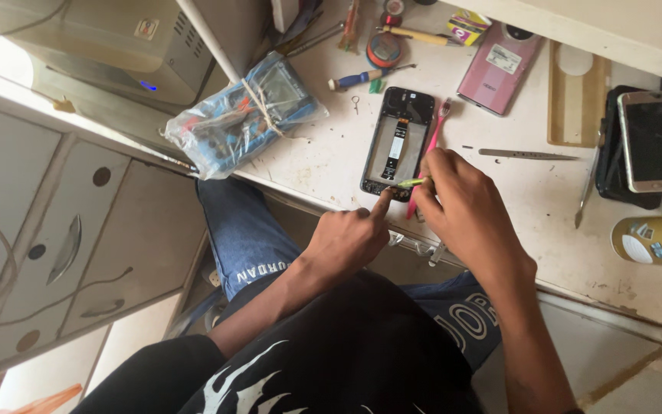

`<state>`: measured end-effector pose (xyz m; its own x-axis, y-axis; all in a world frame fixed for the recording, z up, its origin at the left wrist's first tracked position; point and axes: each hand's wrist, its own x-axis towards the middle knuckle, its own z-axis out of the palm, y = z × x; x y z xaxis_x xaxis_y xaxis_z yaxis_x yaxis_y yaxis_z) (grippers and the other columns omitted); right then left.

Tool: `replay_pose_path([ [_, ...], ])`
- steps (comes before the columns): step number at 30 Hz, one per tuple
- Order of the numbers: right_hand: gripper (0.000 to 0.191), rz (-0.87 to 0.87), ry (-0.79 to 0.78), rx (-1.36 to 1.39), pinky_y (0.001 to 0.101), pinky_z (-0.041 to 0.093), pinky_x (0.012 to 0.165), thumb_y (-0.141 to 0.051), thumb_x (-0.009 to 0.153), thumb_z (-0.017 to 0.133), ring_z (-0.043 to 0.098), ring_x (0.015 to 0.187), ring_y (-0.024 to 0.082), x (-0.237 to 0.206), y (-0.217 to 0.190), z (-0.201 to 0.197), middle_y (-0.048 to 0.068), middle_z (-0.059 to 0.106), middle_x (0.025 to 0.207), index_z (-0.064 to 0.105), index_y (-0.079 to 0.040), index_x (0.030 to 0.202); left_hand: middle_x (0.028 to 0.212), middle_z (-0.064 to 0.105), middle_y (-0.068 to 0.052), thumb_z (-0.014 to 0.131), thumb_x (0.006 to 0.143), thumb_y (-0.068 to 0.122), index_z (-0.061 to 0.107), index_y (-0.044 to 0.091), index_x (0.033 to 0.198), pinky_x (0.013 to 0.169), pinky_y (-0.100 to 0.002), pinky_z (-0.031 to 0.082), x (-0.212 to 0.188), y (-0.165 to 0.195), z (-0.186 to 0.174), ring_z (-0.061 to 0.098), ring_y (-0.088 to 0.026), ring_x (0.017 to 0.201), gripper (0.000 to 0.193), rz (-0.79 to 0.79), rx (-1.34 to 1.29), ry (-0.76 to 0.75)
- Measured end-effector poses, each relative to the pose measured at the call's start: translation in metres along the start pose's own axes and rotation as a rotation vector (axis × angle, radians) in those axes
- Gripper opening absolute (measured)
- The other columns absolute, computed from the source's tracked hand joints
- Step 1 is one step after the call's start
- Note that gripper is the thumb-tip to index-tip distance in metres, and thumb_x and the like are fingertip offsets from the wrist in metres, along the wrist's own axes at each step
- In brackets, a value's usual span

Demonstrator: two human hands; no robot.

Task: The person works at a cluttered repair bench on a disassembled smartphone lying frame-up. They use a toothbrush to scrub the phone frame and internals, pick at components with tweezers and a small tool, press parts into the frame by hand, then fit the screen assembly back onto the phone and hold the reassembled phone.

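While 2 hands (346, 238) work 1 opened phone (396, 142), 1 tweezers (411, 182), 1 toothbrush (432, 142)

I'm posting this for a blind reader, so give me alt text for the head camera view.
Seen from above, a person's left hand presses a fingertip on the lower edge of an opened phone frame on a worn white workbench, while the right hand holds a small yellow-green tool to it. A pink toothbrush, tweezers, screwdrivers and other phones lie around.
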<state>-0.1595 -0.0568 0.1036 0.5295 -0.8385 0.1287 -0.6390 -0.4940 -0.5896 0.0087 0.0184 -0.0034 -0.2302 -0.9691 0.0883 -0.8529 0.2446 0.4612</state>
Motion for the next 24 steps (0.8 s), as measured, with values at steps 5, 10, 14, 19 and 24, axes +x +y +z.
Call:
replay_pose_path([
  [5, 0.017, -0.015, -0.064, 0.067, 0.0488, 0.050, 0.067, -0.004, 0.090, 0.066, 0.065, 0.075, 0.040, 0.013, 0.005, -0.005, 0.020, 0.063, 0.087, 0.051, 0.002, 0.096, 0.059, 0.066, -0.016, 0.064, 0.091, 0.023, 0.048, -0.005, 0.146, 0.050, -0.046, 0.054, 0.001, -0.003, -0.003, 0.067, -0.034, 0.051, 0.064, 0.005, -0.010, -0.005],
  [10, 0.019, -0.085, -0.088, 0.016, 0.0513, 0.048, 0.068, -0.005, 0.089, 0.068, 0.063, 0.079, 0.045, 0.022, 0.006, -0.005, 0.022, 0.064, 0.087, 0.052, 0.003, 0.095, 0.059, 0.065, -0.017, 0.063, 0.092, 0.023, 0.048, -0.002, 0.147, 0.052, -0.048, 0.053, 0.001, -0.002, -0.008, 0.066, -0.036, 0.052, 0.062, -0.031, -0.034, -0.020],
  [14, 0.019, -0.017, -0.151, 0.065, 0.0514, 0.049, 0.066, -0.010, 0.095, 0.066, 0.065, 0.078, 0.045, 0.025, 0.000, -0.007, 0.022, 0.066, 0.083, 0.053, 0.004, 0.093, 0.060, 0.066, -0.018, 0.063, 0.092, 0.024, 0.047, -0.002, 0.147, 0.053, -0.049, 0.053, 0.002, -0.001, -0.012, 0.066, -0.037, 0.054, 0.063, -0.041, -0.043, -0.034],
  [19, 0.019, 0.144, -0.288, -0.007, 0.0487, 0.055, 0.066, -0.018, 0.099, 0.064, 0.071, 0.075, 0.038, 0.030, -0.011, -0.006, 0.023, 0.066, 0.074, 0.058, -0.001, 0.094, 0.062, 0.066, -0.018, 0.062, 0.091, 0.023, 0.047, -0.001, 0.147, 0.055, -0.049, 0.054, 0.002, -0.001, -0.015, 0.067, -0.037, 0.057, 0.062, -0.044, -0.032, -0.041],
  [24, 0.016, -0.131, -0.131, 0.020, 0.0512, 0.050, 0.061, -0.005, 0.087, 0.070, 0.067, 0.076, 0.041, 0.031, -0.009, -0.002, 0.025, 0.063, 0.087, 0.059, 0.006, 0.092, 0.063, 0.067, -0.018, 0.062, 0.091, 0.021, 0.048, 0.000, 0.147, 0.056, -0.049, 0.055, 0.002, -0.002, -0.017, 0.067, -0.037, 0.058, 0.062, -0.018, -0.045, 0.002],
])
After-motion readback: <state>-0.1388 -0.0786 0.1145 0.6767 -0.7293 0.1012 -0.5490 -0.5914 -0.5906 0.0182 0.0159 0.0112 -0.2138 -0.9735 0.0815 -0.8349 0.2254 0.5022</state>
